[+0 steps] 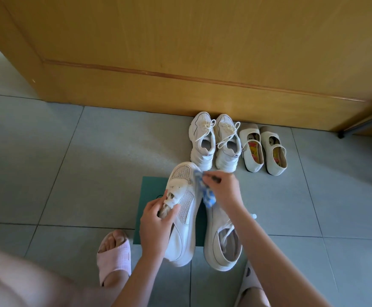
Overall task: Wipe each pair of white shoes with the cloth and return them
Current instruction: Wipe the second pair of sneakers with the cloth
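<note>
My left hand [156,224] grips a white mesh sneaker [181,209] by its laces and tongue, lifted and tilted over a green mat [151,189]. My right hand [221,188] pinches a blue-and-white cloth [205,191] against the sneaker's right side near the toe. Its partner, a second white sneaker [222,244], lies on the floor under my right forearm. A pair of chunky white lace-up sneakers [215,140] stands against the wooden door. To their right is a pair of cream strap shoes [262,149].
The yellow wooden door [180,52] closes off the far side. Grey floor tiles [69,162] spread to the left and right. My feet in pink slippers [114,255] are near the bottom, one each side of the mat. A dark metal leg [341,135] stands at far right.
</note>
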`<state>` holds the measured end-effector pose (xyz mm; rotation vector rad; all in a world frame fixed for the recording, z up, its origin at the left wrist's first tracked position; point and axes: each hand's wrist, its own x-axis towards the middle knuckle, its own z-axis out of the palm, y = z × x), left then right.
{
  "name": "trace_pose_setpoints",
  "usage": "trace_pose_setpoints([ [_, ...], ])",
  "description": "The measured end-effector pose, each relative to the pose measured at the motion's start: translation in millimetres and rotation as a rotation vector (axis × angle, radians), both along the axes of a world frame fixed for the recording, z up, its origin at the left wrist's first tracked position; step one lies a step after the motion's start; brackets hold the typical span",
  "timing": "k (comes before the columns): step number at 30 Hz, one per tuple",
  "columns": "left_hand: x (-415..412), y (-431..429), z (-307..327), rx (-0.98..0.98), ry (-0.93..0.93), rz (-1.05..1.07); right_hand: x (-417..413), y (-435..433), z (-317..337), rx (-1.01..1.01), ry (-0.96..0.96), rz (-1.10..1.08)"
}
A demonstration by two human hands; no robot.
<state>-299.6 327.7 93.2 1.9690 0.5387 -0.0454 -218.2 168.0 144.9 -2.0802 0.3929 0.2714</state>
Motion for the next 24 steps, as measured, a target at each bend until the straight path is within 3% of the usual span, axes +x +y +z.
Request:
trace_pose_setpoints([
  [3,-1,1,-1,-0.004,-0.017,0.001,37,6,3,-0.046,-0.1,-0.003],
  [6,-1,1,-2,-0.002,-0.022,0.005,71,26,-2,-0.123,-0.124,0.152],
  [8,-1,0,-3,0.011,-0.026,0.004,87,40,-8,-0.173,-0.08,0.28],
  [13,-2,-4,-2,0.043,-0.04,0.019,100,52,-21,-0.528,0.129,0.613],
  [18,-4,-6,-2,0.086,-0.055,0.029,100,43,-15,-0.509,0.119,0.664],
  [24,-2,-4,-2,0.063,-0.055,0.027,85,31,-18,-0.356,0.05,0.494],
])
